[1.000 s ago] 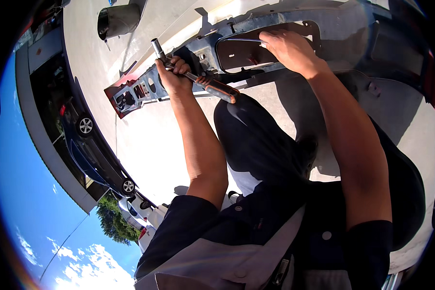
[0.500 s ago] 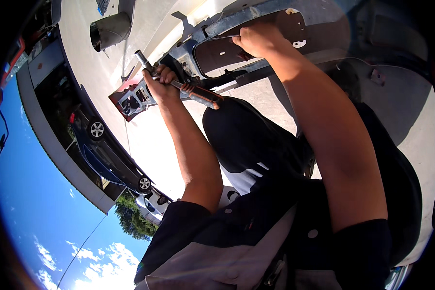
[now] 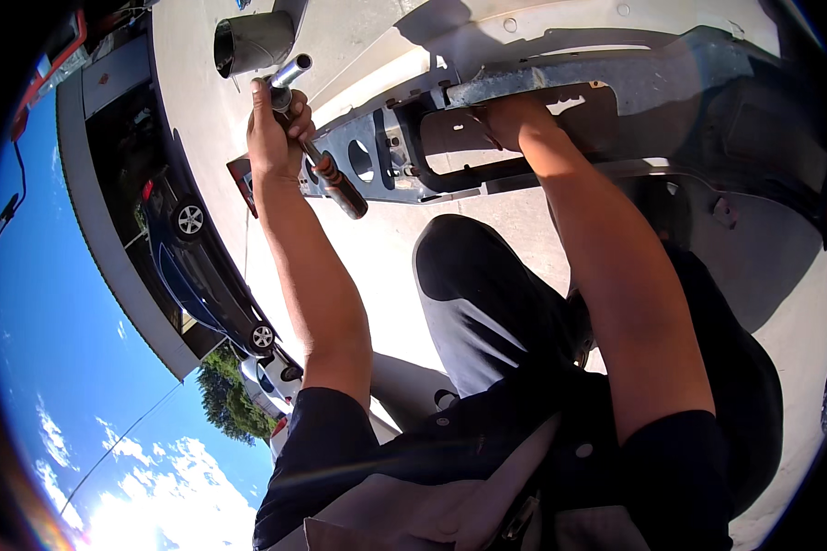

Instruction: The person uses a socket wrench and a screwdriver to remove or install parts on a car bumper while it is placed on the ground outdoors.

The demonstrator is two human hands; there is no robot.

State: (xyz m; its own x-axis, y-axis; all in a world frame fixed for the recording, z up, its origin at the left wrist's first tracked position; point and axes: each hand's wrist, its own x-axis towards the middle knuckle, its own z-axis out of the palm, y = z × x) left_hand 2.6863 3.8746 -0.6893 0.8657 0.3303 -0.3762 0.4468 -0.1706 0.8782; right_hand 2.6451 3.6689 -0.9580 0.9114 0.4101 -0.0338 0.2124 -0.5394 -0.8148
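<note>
Left hand point(image 3: 278, 138) grips the ratchet wrench point(image 3: 292, 71) near its head; orange-and-black handle point(image 3: 341, 190) points toward the wearer. Right hand point(image 3: 516, 121) is at the opening in the metal frame point(image 3: 652, 81), partly shadowed. Dark car point(image 3: 213, 275), 2 wheels point(image 3: 190, 219) visible, stands at left.

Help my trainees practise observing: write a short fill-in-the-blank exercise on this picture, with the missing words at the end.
1. The left hand holds the wrench, while the ____ hand is at the large opening in the metal frame.
2. The dark parked car shows two silver-spoked ____.
3. The sky is blue, with patches of white ____.

Missing words: right; wheels; clouds.
</note>
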